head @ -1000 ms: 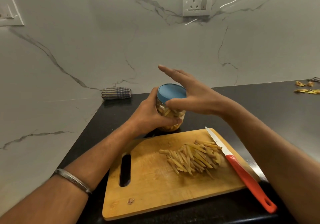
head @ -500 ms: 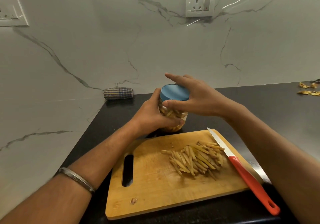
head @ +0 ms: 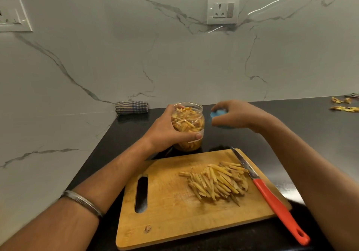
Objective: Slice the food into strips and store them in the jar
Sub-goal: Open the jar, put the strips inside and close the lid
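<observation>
A clear jar [head: 191, 121] stands uncapped on the black counter behind the board, nearly full of yellow strips. My left hand [head: 168, 132] grips it round its side. My right hand [head: 236, 115] holds the blue lid [head: 218, 113] to the right of the jar, low over the counter. A pile of cut strips [head: 216, 182] lies on the wooden cutting board [head: 169, 212]. The knife [head: 272, 196] with a red handle rests along the board's right edge, blade pointing away.
A folded checked cloth [head: 131, 107] lies at the back by the marble wall. Peelings [head: 343, 105] are scattered at the far right of the counter. A wall socket [head: 223, 9] sits above. The counter's left edge runs beside the board.
The blue lid was on the jar under my right hand; now it is off, carried to the right. My left hand still grips the jar.
</observation>
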